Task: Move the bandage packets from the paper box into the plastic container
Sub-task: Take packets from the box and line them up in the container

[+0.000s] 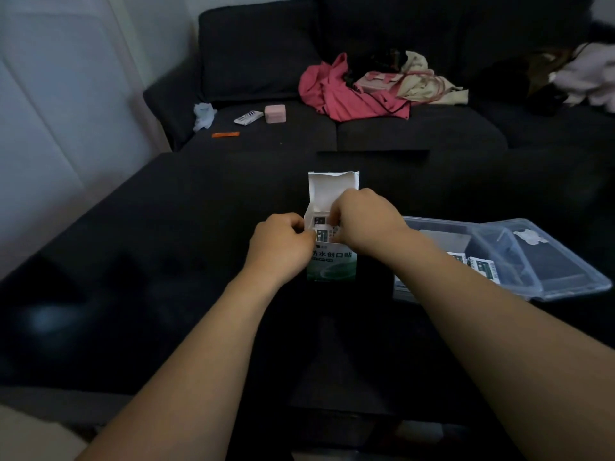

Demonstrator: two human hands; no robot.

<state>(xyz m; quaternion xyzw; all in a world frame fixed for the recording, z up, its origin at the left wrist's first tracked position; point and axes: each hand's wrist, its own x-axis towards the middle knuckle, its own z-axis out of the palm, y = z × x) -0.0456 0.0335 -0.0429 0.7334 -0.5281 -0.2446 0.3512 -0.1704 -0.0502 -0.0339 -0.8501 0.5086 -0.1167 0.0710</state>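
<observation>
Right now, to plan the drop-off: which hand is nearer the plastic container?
Right. The right hand is at the paper box beside the plastic container; the left hand grips the box's far side.

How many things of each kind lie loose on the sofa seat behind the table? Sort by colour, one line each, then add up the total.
Pink: 2, the small pink box and the pink garment
Orange: 1, the orange packet
White: 2, the crumpled tissue and the white tube
Cream: 1, the cream cloth bag
Total: 6
</observation>
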